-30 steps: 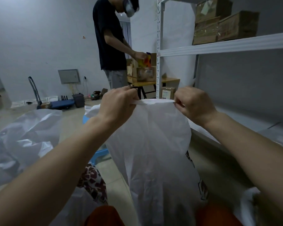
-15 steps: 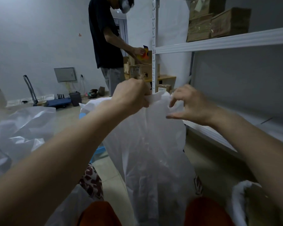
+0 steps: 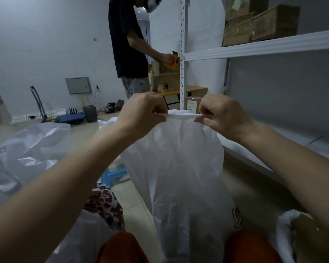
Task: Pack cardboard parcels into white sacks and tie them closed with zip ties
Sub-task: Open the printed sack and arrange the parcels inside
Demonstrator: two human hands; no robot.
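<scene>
A tall white sack [image 3: 179, 168] stands upright between my knees. My left hand [image 3: 141, 112] pinches its top rim on the left, and my right hand [image 3: 222, 114] pinches the same rim on the right, so the edge is stretched flat between them. What the sack holds is hidden by its wall. At the lower right another white sack [image 3: 285, 230] lies open with a cardboard parcel [image 3: 308, 230] inside. No zip tie is visible.
White metal shelving [image 3: 264, 46] runs along the right, with cardboard boxes [image 3: 258, 21] on the upper shelf. A person in a dark shirt [image 3: 125, 40] handles boxes at a small table behind. Crumpled clear plastic [image 3: 23, 152] lies at left, a blue stool [image 3: 114, 173] beside the sack.
My hands came together at the sack's top, then moved apart again. Both now pinch the rim and pull it taut. The view has shifted slightly.
</scene>
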